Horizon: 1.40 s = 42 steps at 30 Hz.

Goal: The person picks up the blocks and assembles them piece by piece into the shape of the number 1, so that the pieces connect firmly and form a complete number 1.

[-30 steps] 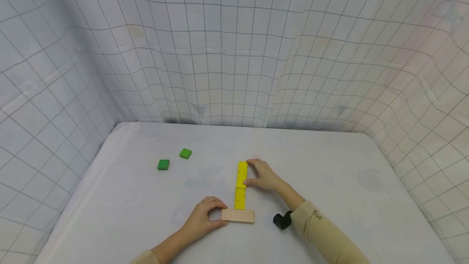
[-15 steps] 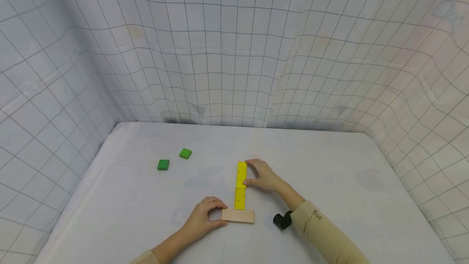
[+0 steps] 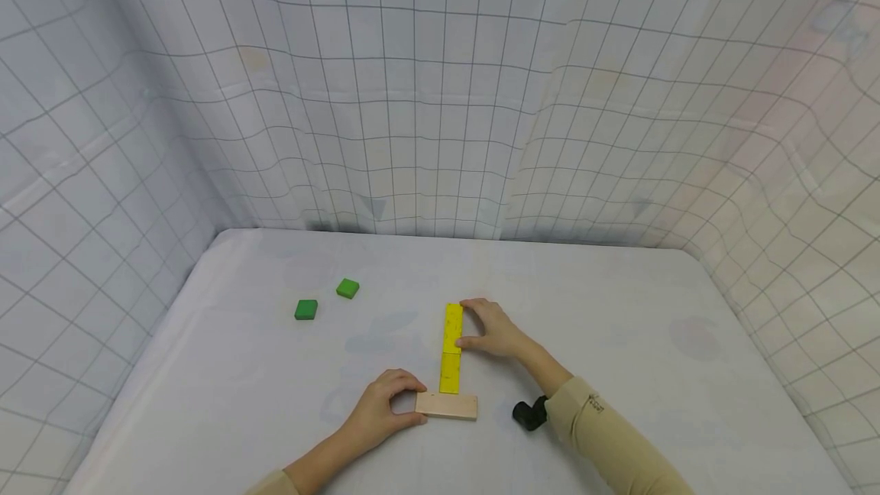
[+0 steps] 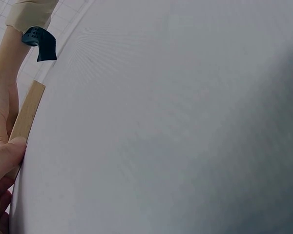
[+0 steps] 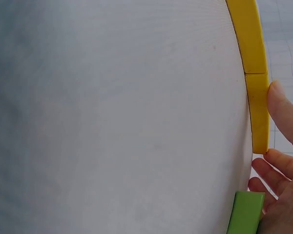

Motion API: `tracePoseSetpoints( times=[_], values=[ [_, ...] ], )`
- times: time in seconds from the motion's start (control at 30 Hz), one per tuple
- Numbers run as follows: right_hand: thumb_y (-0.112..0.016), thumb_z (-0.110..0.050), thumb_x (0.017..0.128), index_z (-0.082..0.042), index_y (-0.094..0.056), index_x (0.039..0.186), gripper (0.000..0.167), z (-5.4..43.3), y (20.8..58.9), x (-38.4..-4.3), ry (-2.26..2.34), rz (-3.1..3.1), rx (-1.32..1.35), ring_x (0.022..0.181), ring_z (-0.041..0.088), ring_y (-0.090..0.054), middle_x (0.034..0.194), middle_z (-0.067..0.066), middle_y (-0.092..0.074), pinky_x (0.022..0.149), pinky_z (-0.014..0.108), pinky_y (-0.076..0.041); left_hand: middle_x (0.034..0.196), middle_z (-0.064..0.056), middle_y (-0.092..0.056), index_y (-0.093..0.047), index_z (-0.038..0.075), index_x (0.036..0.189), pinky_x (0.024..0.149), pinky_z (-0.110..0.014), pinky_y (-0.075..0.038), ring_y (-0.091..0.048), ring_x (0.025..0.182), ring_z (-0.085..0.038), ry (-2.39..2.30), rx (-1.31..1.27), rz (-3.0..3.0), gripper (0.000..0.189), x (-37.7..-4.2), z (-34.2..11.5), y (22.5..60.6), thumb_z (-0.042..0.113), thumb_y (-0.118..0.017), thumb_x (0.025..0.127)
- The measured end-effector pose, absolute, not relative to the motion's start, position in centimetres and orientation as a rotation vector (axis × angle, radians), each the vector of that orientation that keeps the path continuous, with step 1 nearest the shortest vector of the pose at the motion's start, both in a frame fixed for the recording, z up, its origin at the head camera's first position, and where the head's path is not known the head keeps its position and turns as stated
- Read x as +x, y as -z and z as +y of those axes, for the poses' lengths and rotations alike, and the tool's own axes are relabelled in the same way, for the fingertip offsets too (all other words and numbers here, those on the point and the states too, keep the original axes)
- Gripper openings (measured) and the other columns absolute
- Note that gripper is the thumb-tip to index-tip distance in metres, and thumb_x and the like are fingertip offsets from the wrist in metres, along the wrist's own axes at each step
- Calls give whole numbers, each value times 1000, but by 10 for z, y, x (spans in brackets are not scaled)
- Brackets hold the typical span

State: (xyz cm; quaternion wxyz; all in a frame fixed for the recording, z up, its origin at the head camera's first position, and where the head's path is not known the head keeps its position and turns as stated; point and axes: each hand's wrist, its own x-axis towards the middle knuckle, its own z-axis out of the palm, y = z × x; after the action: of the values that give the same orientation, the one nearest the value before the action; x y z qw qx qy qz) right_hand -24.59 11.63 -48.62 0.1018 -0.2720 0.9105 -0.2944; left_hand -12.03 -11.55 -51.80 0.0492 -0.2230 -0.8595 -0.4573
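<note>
Left hand (image 3: pixel 375 407) pinched the left end of the plain wooden block (image 3: pixel 450 406), which lay crosswise at the near yellow block's (image 3: pixel 450 373) near end. Right hand (image 3: pixel 499 333) gripped the far yellow block (image 3: pixel 453 325) by its right side and far end. Both yellow blocks lay end to end on the white-covered table (image 3: pixel 619 327).

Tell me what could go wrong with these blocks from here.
The left hand pinches the wooden block only at its left end, so the block could swivel out of line. The right hand touches the far yellow block, which meets the near yellow block end to end; a nudge might part or skew them.
</note>
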Motion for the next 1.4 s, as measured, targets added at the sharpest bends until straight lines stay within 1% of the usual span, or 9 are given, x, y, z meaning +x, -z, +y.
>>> tracePoseSetpoints(
  times=[0.37, 0.5, 0.6, 0.73, 0.9, 1.0, 1.17, 1.27, 1.4],
  values=[
    [-70, -36, 79, -1, -39, 134, 72, 116, 486, -244, 878, 2688, -841, 127, 33, -34, 136, 17, -42, 104, 48, -27, 96, 11, -61, -67, 17, 95, 81, -28, -46, -52, 91, -10, 1380, -684, -2617, 33, -120, -116, 519, 26, -80, 66],
    [-70, -36, 79, -5, -38, 136, 73, 118, 486, -244, 964, 2655, -769, 128, 32, -33, 138, 15, -39, 104, 48, -27, 96, 12, -60, -67, 17, 95, 81, -28, -46, -52, 91, -9, 1379, -684, -2614, 33, -120, -116, 519, 26, -80, 66],
    [-70, -32, 80, -8, -38, 137, 69, 122, 485, -247, 1076, 2646, -711, 126, 30, -36, 137, 13, -41, 103, 47, -29, 96, 11, -61, -67, 18, 95, 81, -28, -46, -53, 91, -9, 1377, -681, -2612, 34, -119, -116, 520, 26, -80, 66],
    [-69, -27, 82, -8, -40, 136, 65, 135, 484, -254, 1218, 2634, -712, 121, 29, -40, 134, 12, -44, 100, 46, -33, 96, 11, -61, -67, 17, 95, 81, -28, -46, -53, 91, -10, 1371, -681, -2604, 34, -119, -116, 520, 25, -81, 65],
    [-69, -26, 82, -11, -41, 135, 62, 155, 482, -257, 1323, 2596, -703, 118, 28, -41, 133, 9, -45, 98, 46, -34, 96, 11, -60, -67, 17, 95, 81, -28, -46, -53, 91, -10, 1369, -685, -2599, 35, -119, -116, 520, 24, -81, 64],
    [-70, -21, 82, -10, -42, 134, 61, 165, 483, -256, 1339, 2583, -713, 116, 29, -43, 131, 10, -47, 96, 47, -35, 96, 11, -60, -67, 17, 95, 81, -28, -46, -53, 91, -10, 1371, -682, -2601, 34, -120, -116, 520, 24, -81, 65],
    [-72, -15, 79, -5, -45, 131, 60, 180, 486, -253, 1367, 2555, -753, 112, 32, -46, 126, 15, -51, 94, 51, -36, 96, 12, -60, -67, 17, 95, 81, -28, -46, -53, 91, -10, 1377, -678, -2608, 34, -121, -116, 521, 25, -81, 65],
    [-73, -16, 78, -5, -47, 129, 59, 188, 488, -250, 1353, 2554, -773, 109, 31, -47, 125, 15, -52, 92, 50, -37, 96, 12, -60, -67, 17, 95, 81, -28, -46, -53, 91, -10, 1381, -675, -2612, 34, -122, -116, 521, 25, -81, 65],
    [-74, -18, 76, -8, -49, 128, 59, 197, 492, -247, 1326, 2556, -761, 107, 27, -48, 124, 11, -53, 91, 46, -38, 96, 12, -60, -67, 17, 95, 81, -27, -46, -53, 91, -10, 1387, -675, -2611, 34, -122, -116, 520, 24, -81, 65]
  ],
)
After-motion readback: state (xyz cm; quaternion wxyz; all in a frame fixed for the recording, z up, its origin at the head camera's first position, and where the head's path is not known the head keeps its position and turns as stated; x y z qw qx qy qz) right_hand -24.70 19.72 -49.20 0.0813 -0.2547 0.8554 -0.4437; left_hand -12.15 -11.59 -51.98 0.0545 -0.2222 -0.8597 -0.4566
